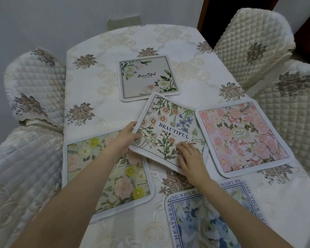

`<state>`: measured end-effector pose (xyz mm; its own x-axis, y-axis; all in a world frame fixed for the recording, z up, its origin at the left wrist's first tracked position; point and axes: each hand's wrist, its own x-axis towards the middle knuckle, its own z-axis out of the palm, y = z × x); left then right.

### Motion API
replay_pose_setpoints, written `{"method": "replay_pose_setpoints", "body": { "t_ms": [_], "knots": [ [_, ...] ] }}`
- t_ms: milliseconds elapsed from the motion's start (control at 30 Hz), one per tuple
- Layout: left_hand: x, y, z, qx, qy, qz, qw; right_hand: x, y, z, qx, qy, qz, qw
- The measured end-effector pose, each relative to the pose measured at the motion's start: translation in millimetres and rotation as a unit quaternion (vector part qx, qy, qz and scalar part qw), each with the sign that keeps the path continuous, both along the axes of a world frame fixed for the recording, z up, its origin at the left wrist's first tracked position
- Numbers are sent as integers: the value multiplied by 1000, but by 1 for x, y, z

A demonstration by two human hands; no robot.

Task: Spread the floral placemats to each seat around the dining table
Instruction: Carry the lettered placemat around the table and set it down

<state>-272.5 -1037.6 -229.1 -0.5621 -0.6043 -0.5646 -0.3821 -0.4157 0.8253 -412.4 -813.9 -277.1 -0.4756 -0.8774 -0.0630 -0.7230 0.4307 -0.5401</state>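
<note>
White-edged daisy placemat (166, 115) reads "BEAUTIFUL"; left hand (128, 138) grips edge, right hand (191, 158) rests.

We count five floral placemats (168, 127) on one dining table (111, 104) and four quilted chairs (254, 45) beside that table, two on each side.

left hand (127, 138) grips daisy placemat (166, 126), right hand (190, 158) rests atop

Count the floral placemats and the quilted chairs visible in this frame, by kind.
Floral placemats: 5, one gripped by the left hand
Quilted chairs: 4
Total: 9
</note>
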Motion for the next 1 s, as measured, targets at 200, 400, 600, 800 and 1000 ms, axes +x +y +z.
{"method": "replay_pose_setpoints", "body": {
  "t_ms": [200,400,600,800,1000],
  "knots": [
    [57,4,5,-9,-2,46,999,6,-13,10,30,-13,-65,997],
    [106,18,-14,-79,-76,62,992,17,-32,16,98,5,-145,985],
    [92,8,-11,-246,-161,16,956,14,-46,13,77,-69,-190,976],
    [86,2,-12,-296,-199,-32,934,7,-37,17,4,-126,-220,967],
    [89,2,-12,-266,-161,-22,950,0,-24,11,-12,-209,-210,955]
  ]
}}
